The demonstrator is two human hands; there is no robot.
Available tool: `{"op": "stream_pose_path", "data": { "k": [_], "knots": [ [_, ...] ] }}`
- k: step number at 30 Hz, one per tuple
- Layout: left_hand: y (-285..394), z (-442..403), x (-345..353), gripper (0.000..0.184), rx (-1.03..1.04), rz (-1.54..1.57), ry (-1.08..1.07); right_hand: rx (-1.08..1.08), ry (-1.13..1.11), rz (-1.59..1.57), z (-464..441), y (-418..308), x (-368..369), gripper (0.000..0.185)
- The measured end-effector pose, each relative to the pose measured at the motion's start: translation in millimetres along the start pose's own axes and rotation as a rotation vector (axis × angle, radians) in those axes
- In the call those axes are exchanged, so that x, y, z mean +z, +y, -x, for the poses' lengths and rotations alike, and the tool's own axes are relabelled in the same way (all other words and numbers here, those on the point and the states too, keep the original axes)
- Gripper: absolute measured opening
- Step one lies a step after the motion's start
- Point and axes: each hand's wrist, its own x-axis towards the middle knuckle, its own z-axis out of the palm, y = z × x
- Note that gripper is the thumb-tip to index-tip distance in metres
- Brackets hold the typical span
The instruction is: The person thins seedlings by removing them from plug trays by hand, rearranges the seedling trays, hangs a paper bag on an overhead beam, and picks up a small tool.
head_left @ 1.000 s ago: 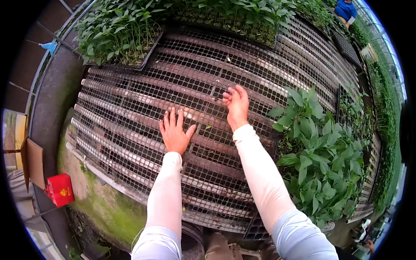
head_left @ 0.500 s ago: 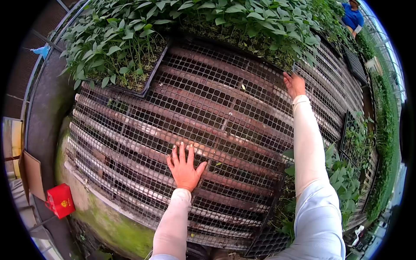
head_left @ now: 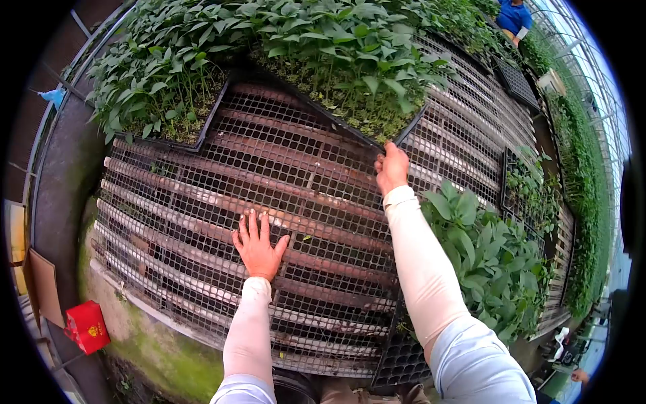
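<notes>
My right hand [head_left: 392, 168] grips the near corner of a black seedling tray [head_left: 336, 122] at the upper middle, fingers closed on its rim. Leafy green seedlings [head_left: 350, 60] fill that tray, which sits at an angle. Spread flat on the mesh-topped slatted bench [head_left: 303, 182], my left hand [head_left: 261, 252] has its fingers apart and holds nothing. Another black tray of seedlings [head_left: 161, 101] stands at the upper left, its rim beside the angled tray.
Broad-leaved plants [head_left: 484, 256] stand right of my right forearm. A black cell tray [head_left: 404, 357] lies at the bench's front. A red bag [head_left: 87, 328] and a cardboard piece [head_left: 46, 286] are at the left. A person in blue [head_left: 515, 17] stands far right.
The seedling tray's corner has come nearer and swung out at an angle, with my right hand on it. My left hand stays flat on the mesh. The view has shifted.
</notes>
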Motion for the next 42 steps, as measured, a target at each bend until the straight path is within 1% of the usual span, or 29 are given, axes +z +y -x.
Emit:
{"op": "stream_pose_path", "data": {
  "k": [3,4,6,7,8,10,12,14,16,18,20,22,23,24,25,26,28,29,30,31,32,33,35,36,38,39,40,41,42],
  "knots": [
    [3.7,6.1,-5.4,0.073,0.022,-0.006,0.031,0.044,-0.109,0.053,91.0,23.4,-8.6,0.014],
    [4.6,9.0,-6.3,0.073,0.03,-0.002,0.049,0.088,-0.183,0.048,119.7,30.9,-12.8,0.012],
    [4.5,14.3,-1.2,0.071,0.025,-0.037,0.069,0.121,-0.198,0.097,168.0,52.0,-13.5,0.008],
    [1.1,15.5,1.8,0.07,0.027,-0.028,0.064,0.087,-0.228,0.107,192.4,57.7,-14.3,0.009],
    [-4.6,19.5,6.5,0.064,0.027,0.043,0.048,0.051,-0.214,0.092,211.7,69.0,-19.5,0.009],
    [-6.4,34.3,9.7,0.055,-0.031,0.09,0.072,-0.187,-0.21,0.401,251.1,90.9,-32.1,0.027],
    [-4.2,58.7,11.5,0.048,-0.2,0.8,0.023,0.103,-0.312,0.303,293.9,101.4,-49.1,0.015],
    [36.2,109.4,-33.3,0.047,-0.477,1.772,-0.245,0.076,-0.223,0.275,330.8,133.1,-69.4,0.016],
    [67.3,155.5,-57.8,0.046,-0.537,1.955,-0.222,0.302,-0.294,0.114,378.8,120.9,-100.7,0.019],
    [67.6,199.1,-54.6,0.037,-0.607,1.992,-0.2,0.324,-0.328,0.18,413.9,128.3,-136.9,0.021],
    [69.6,240.5,-54.7,0.031,-0.689,1.636,-0.166,0.334,-0.335,-0.03,443.9,151.9,-165.9,0.02],
    [63.2,277.7,-57.3,0.033,-0.767,1.616,-0.152,0.652,-0.501,-0.137,457.7,164.3,-204.0,0.016],
    [53.5,294.4,-55.8,0.034,-0.745,1.576,-0.2,0.674,-0.557,-0.093,471.8,142.9,-226.0,0.017],
    [48.1,308.8,-51.5,0.035,-0.723,1.539,-0.253,0.676,-0.72,0.016,480.4,125.9,-252.9,0.018],
    [49.3,321.4,-47.8,0.036,-0.745,1.566,-0.188,0.682,-0.768,0.02,487.6,127.1,-269.5,0.016],
    [27.3,330.6,-28.0,0.037,-0.761,1.642,-0.216,0.69,-0.825,0.032,496.9,132.8,-285.6,0.016],
    [38.3,352.6,-53.0,0.04,-0.856,1.597,-0.264,0.617,-0.782,0.187,518.3,107.2,-329.6,0.021],
    [29.1,360.6,-52.4,0.043,-0.835,1.617,-0.295,0.533,-0.849,0.245,525.1,93.0,-356.7,0.021],
    [13.7,367.0,-48.0,0.044,-0.747,1.573,-0.337,0.463,-0.928,0.314,529.9,81.3,-381.2,0.024],
    [20.6,374.0,-60.2,0.042,-0.81,1.587,-0.291,0.441,-0.894,0.317,538.8,56.3,-411.1,0.028],
    [24.7,379.1,-63.0,0.041,-0.787,1.612,-0.29,0.394,-0.853,0.286,546.2,39.8,-443.5,0.032],
    [26.6,384.0,-68.9,0.04,-0.735,1.607,-0.309,0.408,-0.767,0.328,551.2,22.0,-471.4,0.035],
    [16.2,391.7,-68.4,0.043,-0.686,1.516,-0.362,0.204,-0.759,0.447,562.2,-17.7,-515.9,0.044],
    [21.9,387.6,-71.4,0.044,-0.624,1.516,-0.362,0.176,-0.726,0.453,568.4,-42.8,-526.2,0.049],
    [16.0,380.3,-64.6,0.044,-0.689,1.508,-0.383,0.124,-0.732,0.39,569.3,-76.0,-540.4,0.057],
    [15.2,376.6,-60.7,0.043,-0.766,1.52,-0.382,0.095,-0.716,0.325,571.9,-93.9,-544.5,0.06],
    [15.4,372.0,-54.3,0.043,-0.776,1.556,-0.42,0.062,-0.694,0.255,571.8,-107.8,-541.4,0.064],
    [14.6,369.8,-48.6,0.041,-0.789,1.557,-0.412,0.049,-0.637,0.218,569.0,-122.6,-539.6,0.068],
    [23.4,373.3,-54.0,0.042,-0.799,1.477,-0.365,0.081,-0.57,0.109,563.5,-133.2,-539.8,0.068]
  ]
}}
